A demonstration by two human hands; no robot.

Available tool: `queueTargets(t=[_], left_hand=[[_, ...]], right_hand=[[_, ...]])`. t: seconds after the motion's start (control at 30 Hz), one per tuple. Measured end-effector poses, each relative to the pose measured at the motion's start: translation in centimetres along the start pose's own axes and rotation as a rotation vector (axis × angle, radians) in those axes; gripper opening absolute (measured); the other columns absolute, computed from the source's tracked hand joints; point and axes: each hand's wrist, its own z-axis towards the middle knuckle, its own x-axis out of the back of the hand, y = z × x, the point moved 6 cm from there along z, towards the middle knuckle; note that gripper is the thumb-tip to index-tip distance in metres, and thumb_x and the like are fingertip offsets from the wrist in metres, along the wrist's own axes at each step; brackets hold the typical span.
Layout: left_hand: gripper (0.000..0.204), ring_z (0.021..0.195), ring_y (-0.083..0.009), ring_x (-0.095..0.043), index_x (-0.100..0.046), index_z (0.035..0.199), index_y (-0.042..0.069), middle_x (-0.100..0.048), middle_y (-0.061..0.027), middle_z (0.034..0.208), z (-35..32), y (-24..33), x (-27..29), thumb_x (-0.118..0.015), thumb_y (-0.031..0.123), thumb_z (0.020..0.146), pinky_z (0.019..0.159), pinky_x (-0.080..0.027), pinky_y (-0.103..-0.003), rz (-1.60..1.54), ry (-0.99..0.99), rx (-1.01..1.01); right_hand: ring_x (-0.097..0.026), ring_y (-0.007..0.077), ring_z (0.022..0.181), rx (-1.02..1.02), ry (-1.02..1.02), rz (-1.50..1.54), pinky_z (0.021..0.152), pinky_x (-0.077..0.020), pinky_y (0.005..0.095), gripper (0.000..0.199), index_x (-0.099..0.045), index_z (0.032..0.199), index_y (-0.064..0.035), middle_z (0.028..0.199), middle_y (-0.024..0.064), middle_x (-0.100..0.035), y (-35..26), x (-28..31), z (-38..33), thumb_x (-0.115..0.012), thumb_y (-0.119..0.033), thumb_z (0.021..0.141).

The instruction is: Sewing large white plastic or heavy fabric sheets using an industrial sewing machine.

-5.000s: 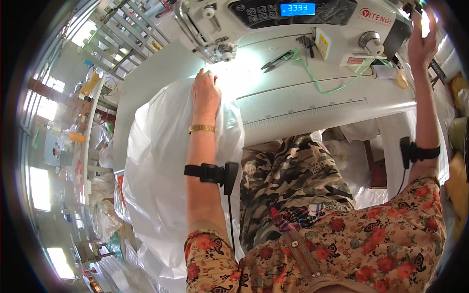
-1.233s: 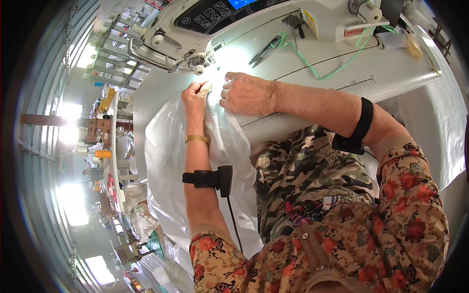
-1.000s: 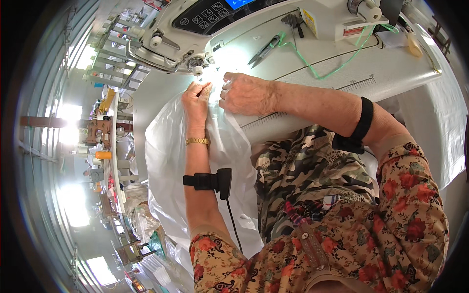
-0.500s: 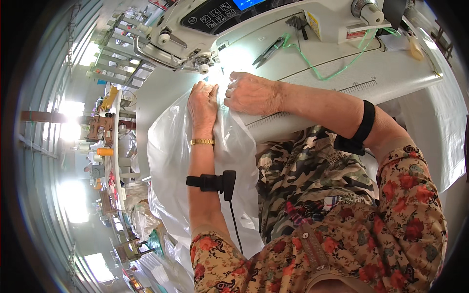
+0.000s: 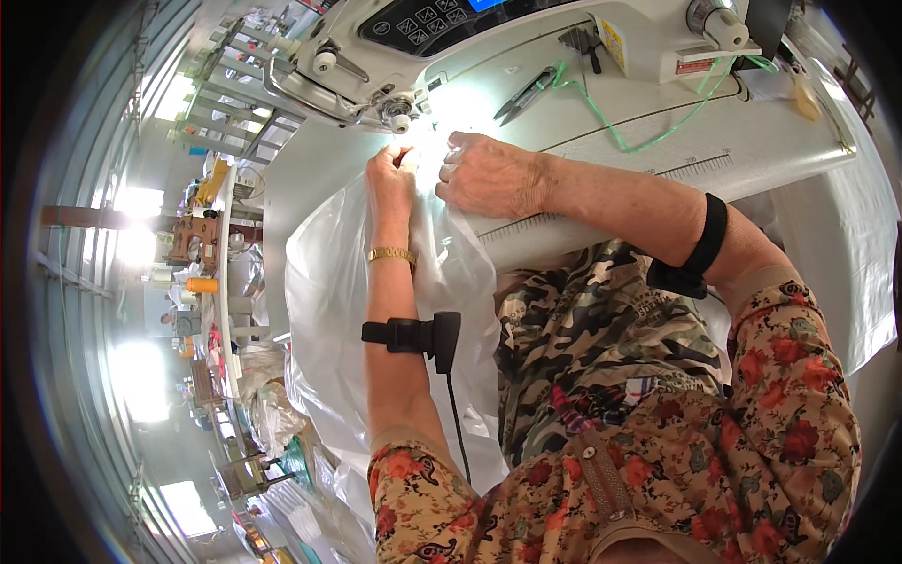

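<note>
A sheet of thin, translucent white material point(image 5: 324, 268) hangs over the near edge of the sewing machine bed and falls beside my left forearm. My left hand point(image 5: 390, 188) is at its upper end, just below the machine's needle area, with thumb and fingers pinched on the sheet. Close by on the right, my right hand point(image 5: 489, 179) is closed, knuckles up, over the sheet's edge on the bed. Its fingertips are hidden. Strong lamp glare washes out the needle and presser foot of the sewing machine point(image 5: 371, 70).
Thread snips point(image 5: 523, 97) lie on the machine bed beyond my right hand, beside a loose green string point(image 5: 601, 115). Farther back is a small dark tool point(image 5: 587, 47). More white sheeting point(image 5: 827, 254) hangs at the right. A cluttered bench point(image 5: 224, 273) with an orange thread spool point(image 5: 201, 285) stands left.
My left hand has turned slightly and its fingers are drawn into a tighter pinch. My right hand stays nearly in place. The whole view has shifted a little.
</note>
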Motion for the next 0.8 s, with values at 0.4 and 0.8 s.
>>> queueTargets(t=[0.4,0.8], left_hand=[[0.019,0.080,-0.0330,-0.063,-0.067,0.089,0.000,-0.065,-0.0175,0.088,-1.5,4.4,-0.1,-0.067,0.017,0.081,0.074,-0.051,-0.041,0.301,0.012,-0.205],[0.018,0.081,-0.0309,-0.062,-0.068,0.079,0.001,-0.064,-0.0148,0.086,-2.4,5.3,0.5,-0.068,0.018,0.078,0.077,-0.050,-0.042,0.380,0.007,-0.384]], right_hand=[[-0.067,0.0180,0.082,-0.010,-0.076,-0.027,0.096,-0.0462,0.0346,0.008,-0.063,0.078,-0.0088,0.075,0.0038,-0.063,0.1,-0.3,0.1,-0.057,-0.015,0.080],[-0.067,0.0185,0.081,-0.037,-0.050,-0.005,0.093,-0.0477,0.0349,0.009,-0.062,0.081,-0.0090,0.077,0.0041,-0.063,0.0,-0.1,0.3,-0.056,-0.015,0.081]])
